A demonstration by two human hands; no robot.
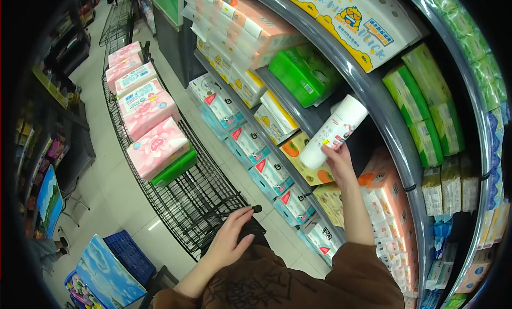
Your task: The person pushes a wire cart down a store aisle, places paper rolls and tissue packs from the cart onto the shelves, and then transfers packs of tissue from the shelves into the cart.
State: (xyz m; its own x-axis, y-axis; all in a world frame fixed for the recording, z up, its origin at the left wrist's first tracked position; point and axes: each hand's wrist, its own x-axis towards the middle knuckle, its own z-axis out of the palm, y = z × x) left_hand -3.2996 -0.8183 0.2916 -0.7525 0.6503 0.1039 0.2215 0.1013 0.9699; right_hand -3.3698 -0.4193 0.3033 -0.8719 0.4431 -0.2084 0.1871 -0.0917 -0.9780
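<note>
My right hand (340,162) is closed around the lower end of a white paper roll in printed wrapping (335,130). The roll is tilted and held out in front of the shelf. Low in the view, my left hand (233,237) lies over the shopping cart handle (257,208), with its thumb apart from the fingers and part of the grip hidden beneath. Inside the black wire cart (200,205) stands a row of pink tissue packs (157,149). A green pack (175,167) sits under the nearest pink one.
Curved shelves (368,90) on the right hold tissue packs, among them a green pack (303,74) and white-and-teal packs (258,143). Pale tiled floor (101,149) runs along the left. A blue crate (128,255) stands at lower left, near another person's foot (64,245).
</note>
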